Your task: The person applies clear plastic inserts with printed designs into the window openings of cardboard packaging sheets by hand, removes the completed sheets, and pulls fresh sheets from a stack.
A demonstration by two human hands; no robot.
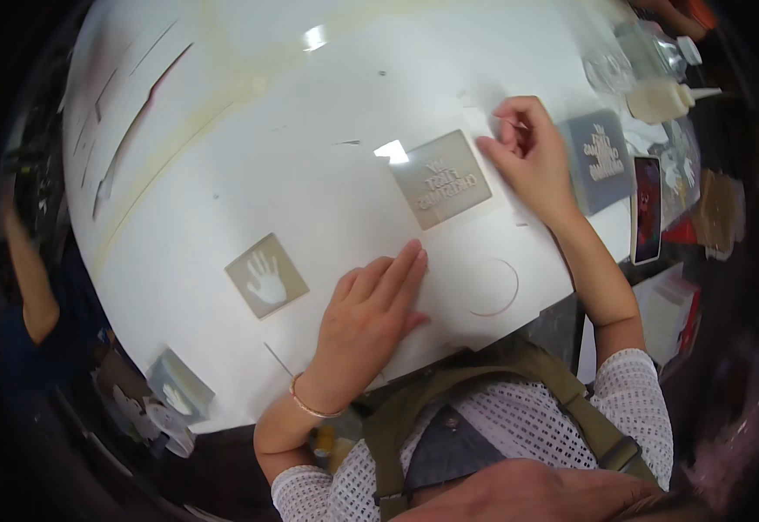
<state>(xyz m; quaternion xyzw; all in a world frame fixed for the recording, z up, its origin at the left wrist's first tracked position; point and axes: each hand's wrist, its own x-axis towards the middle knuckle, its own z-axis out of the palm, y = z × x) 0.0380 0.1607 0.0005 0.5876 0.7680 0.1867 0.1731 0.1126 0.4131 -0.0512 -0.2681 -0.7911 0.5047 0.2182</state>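
Observation:
My left hand [369, 306] lies flat on the white table, fingers stretched out, with its fingertips just below a square, greyish translucent plate [440, 178] bearing raised, mirrored lettering. Beside that plate's right edge is my right hand [536, 161], its fingers loosely curled and the thumb apart from them. The thumb tip is close to the plate's upper right edge; I cannot tell whether it touches. No object shows between those fingers. To the left of my left hand lies a smaller square plate [266, 275] with a pale handprint shape.
On the right stand a bottle with a nozzle [658, 101], a clear bottle [658, 52], a lettered sheet [601, 161] and a phone [647, 209]. A handprint sheet [179, 387] lies at the lower left edge. Another person's arm [31, 278] shows at far left.

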